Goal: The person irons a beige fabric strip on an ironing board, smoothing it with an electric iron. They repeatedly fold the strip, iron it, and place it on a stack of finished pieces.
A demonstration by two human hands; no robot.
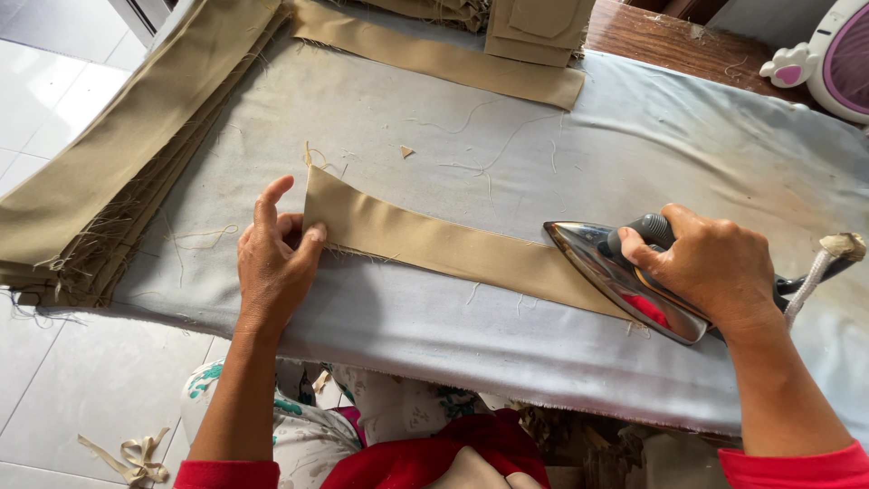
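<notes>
Khaki strip (434, 244) under our iron (625, 276).
Our left hand (272, 263) pinned its end flat; our right hand (711, 263) gripped the iron's handle.

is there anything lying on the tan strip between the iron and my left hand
Nothing visible does. The tan fabric strip lies bare from the nose of the iron, gripped by the right hand, to the end pinned by the left hand. Loose threads and a small scrap lie on the grey cover beyond it.
</notes>
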